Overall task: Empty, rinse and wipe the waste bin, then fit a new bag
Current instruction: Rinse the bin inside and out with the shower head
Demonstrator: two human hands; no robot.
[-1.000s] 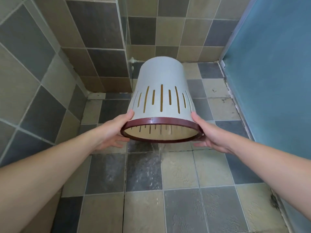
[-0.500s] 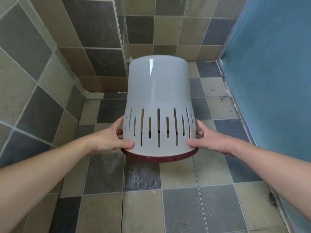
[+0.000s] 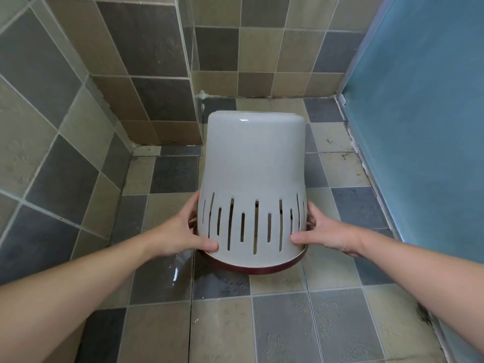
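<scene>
hands: left hand, right hand grip inverted bin | arms outstretched

No readable text, label or number anywhere

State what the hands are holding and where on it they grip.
Both hands hold the waste bin, upside down. The left hand and right hand grip opposite sides of its slotted wall, just above the dark red rim.
</scene>
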